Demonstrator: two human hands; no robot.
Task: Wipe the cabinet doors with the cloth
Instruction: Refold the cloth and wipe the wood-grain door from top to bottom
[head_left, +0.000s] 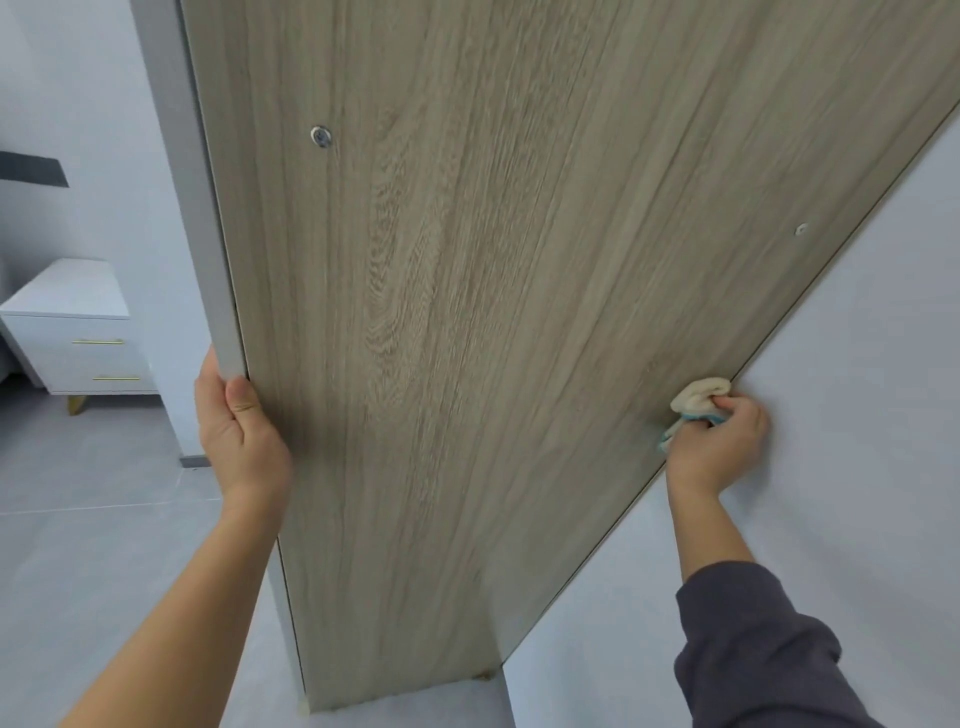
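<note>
Head: nightstand (72, 332) left of cabinet door (467, 312)

The wood-grain face of the cabinet door (467, 312) lies bare between the left hand (239, 431) on its left edge and the right hand (717, 441). The right hand and its cloth (698, 397) fill the seam against the pale panel (831, 415). Only a metal fitting (322, 136) and a smaller fitting (801, 229) break the surface. Leftward, open floor (104, 519) reaches a white nightstand (78, 332), well apart.

Cabinet door (467, 312): matt wood-grain laminate; cloth (698, 397): soft beige fabric; screw fitting (321, 136): shiny metal.
</note>
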